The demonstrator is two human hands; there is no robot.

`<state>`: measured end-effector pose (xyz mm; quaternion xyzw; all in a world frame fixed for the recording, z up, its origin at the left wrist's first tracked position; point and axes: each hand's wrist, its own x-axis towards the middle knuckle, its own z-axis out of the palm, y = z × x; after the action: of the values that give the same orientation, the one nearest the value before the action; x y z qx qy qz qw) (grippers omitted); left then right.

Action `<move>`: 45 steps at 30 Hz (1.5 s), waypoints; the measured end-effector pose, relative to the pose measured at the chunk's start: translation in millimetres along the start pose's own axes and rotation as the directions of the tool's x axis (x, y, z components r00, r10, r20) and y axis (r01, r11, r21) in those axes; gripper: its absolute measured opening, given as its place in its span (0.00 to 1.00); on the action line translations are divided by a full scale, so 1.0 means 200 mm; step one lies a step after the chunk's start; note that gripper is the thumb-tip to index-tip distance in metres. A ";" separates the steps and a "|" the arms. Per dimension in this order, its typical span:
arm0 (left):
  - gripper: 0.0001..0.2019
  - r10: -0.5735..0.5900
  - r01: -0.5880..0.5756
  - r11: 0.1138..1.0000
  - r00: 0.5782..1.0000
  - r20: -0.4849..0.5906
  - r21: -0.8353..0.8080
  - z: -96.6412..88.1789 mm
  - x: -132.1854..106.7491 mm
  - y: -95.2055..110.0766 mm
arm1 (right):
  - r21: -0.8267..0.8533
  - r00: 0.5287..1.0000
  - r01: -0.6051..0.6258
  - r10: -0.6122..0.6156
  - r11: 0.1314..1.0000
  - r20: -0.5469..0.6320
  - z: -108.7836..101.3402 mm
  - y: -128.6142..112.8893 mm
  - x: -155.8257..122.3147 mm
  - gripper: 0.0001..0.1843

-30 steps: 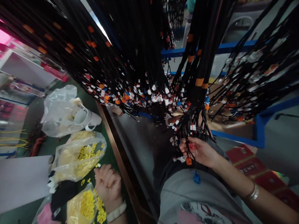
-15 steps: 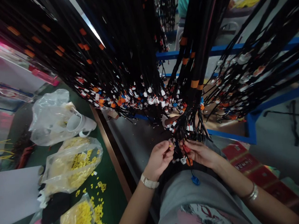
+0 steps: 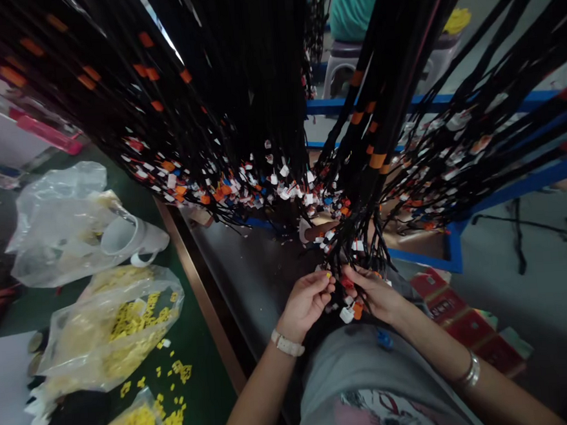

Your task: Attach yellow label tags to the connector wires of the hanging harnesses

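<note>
Tabletop [image 3: 205,373], green, toward its right edge: clear bag [image 3: 77,347] of yellow pieces; white mug [image 3: 150,236], just beyond the bag; loose yellow pieces [image 3: 174,424], scattered nearer the wearer. Off that edge: left hand [image 3: 307,306], fingers pinched on one small yellow piece [image 3: 328,275]. Just beside it: red connector [image 3: 347,282], held in the fingers of the right hand [image 3: 380,295]. Black cables [image 3: 363,191]: long axis slanting down from upper right toward the hands. Connector's facing and own axis: cannot tell. Step, by judgement: matching piece to connector; next move calls for steady alignment.

A grey shirt [image 3: 342,364] with a pink-and-black print [image 3: 382,409] is worn with a pale left wristband [image 3: 287,345] and silvery right bangle [image 3: 473,369]
</note>
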<state>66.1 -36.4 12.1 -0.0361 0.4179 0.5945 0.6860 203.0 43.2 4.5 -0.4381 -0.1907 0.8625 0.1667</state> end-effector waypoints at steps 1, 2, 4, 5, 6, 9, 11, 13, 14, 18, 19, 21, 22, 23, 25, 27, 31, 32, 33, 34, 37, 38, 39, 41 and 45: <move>0.11 -0.005 0.005 1.000 1.000 -0.004 -0.010 0.00 0.00 0.00 | 0.012 1.000 -0.008 0.008 1.000 0.009 0.01 0.00 0.00 0.12; 0.11 -0.005 0.005 1.000 1.000 -0.008 -0.018 -0.01 -0.01 0.00 | 0.030 1.000 -0.022 0.021 0.999 0.021 0.01 0.00 0.00 0.11; 0.11 0.006 -0.006 1.000 1.000 -0.014 -0.029 -0.01 -0.02 0.01 | 0.069 0.998 -0.056 0.053 0.996 0.045 0.03 0.00 0.00 0.10; 0.10 0.016 -0.016 0.999 1.000 -0.017 -0.034 -0.02 -0.02 0.02 | 0.080 0.996 -0.070 0.066 0.994 0.053 0.03 0.00 0.00 0.09; 0.09 0.029 -0.029 0.999 0.999 -0.017 -0.040 -0.02 -0.03 0.03 | 0.086 0.995 -0.080 0.075 0.993 0.059 0.04 -0.01 0.00 0.09; 0.06 0.062 -0.063 0.997 0.998 -0.015 -0.052 -0.03 -0.04 0.06 | 0.067 0.995 -0.080 0.076 0.995 0.062 0.06 0.00 0.01 0.07; 0.06 0.075 -0.075 0.996 0.997 -0.010 -0.054 -0.03 -0.04 0.08 | 0.044 0.997 -0.068 0.066 0.997 0.041 0.05 0.01 0.02 0.06; 0.07 0.088 -0.088 0.995 0.996 0.005 -0.053 -0.04 -0.05 0.09 | 0.029 0.999 -0.052 0.051 0.998 0.010 0.04 0.03 0.03 0.06; 0.08 0.098 -0.097 0.994 0.995 0.017 -0.051 -0.04 -0.05 0.09 | 0.027 0.999 -0.046 0.046 0.999 -0.001 0.04 0.03 0.03 0.07; 0.08 0.129 -0.128 0.991 0.990 0.062 -0.029 -0.04 -0.05 0.09 | 0.052 0.998 -0.069 0.070 0.996 -0.010 0.04 0.04 0.03 0.08; 0.08 0.132 -0.131 0.991 0.989 0.069 -0.025 -0.03 -0.05 0.09 | 0.060 0.997 -0.081 0.081 0.995 -0.009 0.05 0.04 0.02 0.09; 0.08 0.131 -0.130 0.991 0.989 0.073 -0.020 -0.03 -0.05 0.08 | 0.077 0.994 -0.105 0.106 0.991 -0.007 0.07 0.03 0.01 0.11; 0.08 0.129 -0.128 0.992 0.989 0.070 -0.017 -0.03 -0.04 0.07 | 0.085 0.993 -0.116 0.117 0.990 -0.007 0.09 0.02 0.01 0.11; 0.08 0.127 -0.126 0.992 0.990 0.065 -0.015 -0.03 -0.04 0.07 | 0.092 0.992 -0.124 0.125 0.988 -0.008 0.10 0.02 0.00 0.11; 0.07 0.121 -0.121 0.993 0.991 0.058 -0.007 -0.03 -0.04 0.07 | 0.101 0.990 -0.137 0.138 0.985 -0.004 0.11 0.02 0.00 0.12; 0.08 0.111 -0.112 0.994 0.992 0.062 0.005 -0.03 -0.05 0.07 | 0.104 0.990 -0.142 0.141 0.985 0.010 0.11 0.02 0.00 0.13; 0.08 0.103 -0.106 0.994 0.992 0.079 0.037 -0.03 -0.06 0.07 | 0.121 0.989 -0.150 0.147 0.981 0.035 0.10 0.04 0.02 0.14; 0.08 0.107 -0.111 0.993 0.991 0.083 0.048 -0.03 -0.05 0.06 | 0.127 0.987 -0.161 0.157 0.979 0.037 0.10 0.04 0.02 0.14; 0.09 0.114 -0.120 0.991 0.990 0.086 0.064 -0.03 -0.05 0.06 | 0.134 0.985 -0.171 0.168 0.976 0.038 0.10 0.04 0.02 0.14; 0.10 0.124 -0.131 0.988 0.988 0.088 0.083 -0.03 -0.05 0.06 | 0.142 0.984 -0.179 0.176 0.973 0.036 0.10 0.04 0.03 0.15; 0.12 0.157 -0.168 0.974 0.984 0.082 0.149 -0.02 -0.05 0.04 | 0.160 0.981 -0.194 0.192 0.968 0.023 0.11 0.04 0.03 0.16; 0.13 0.169 -0.180 0.969 0.983 0.072 0.172 -0.02 -0.04 0.03 | 0.162 0.981 -0.196 0.196 0.967 0.018 0.11 0.04 0.03 0.16; 0.13 0.184 -0.192 0.962 0.981 0.059 0.196 -0.02 -0.04 0.03 | 0.160 0.980 -0.200 0.200 0.967 0.015 0.11 0.04 0.03 0.16; 0.12 0.215 -0.215 0.946 0.976 0.029 0.243 -0.02 -0.04 0.02 | 0.159 0.979 -0.204 0.204 0.966 0.014 0.12 0.04 0.03 0.16; 0.10 0.232 -0.223 0.931 0.973 0.001 0.290 -0.02 -0.03 0.02 | 0.182 0.982 -0.186 0.189 0.965 0.002 0.13 0.04 0.02 0.14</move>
<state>61.6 -42.1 14.3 0.1029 0.5129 0.6019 0.6034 178.6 32.4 11.8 -0.4435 -0.0677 0.8849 0.1250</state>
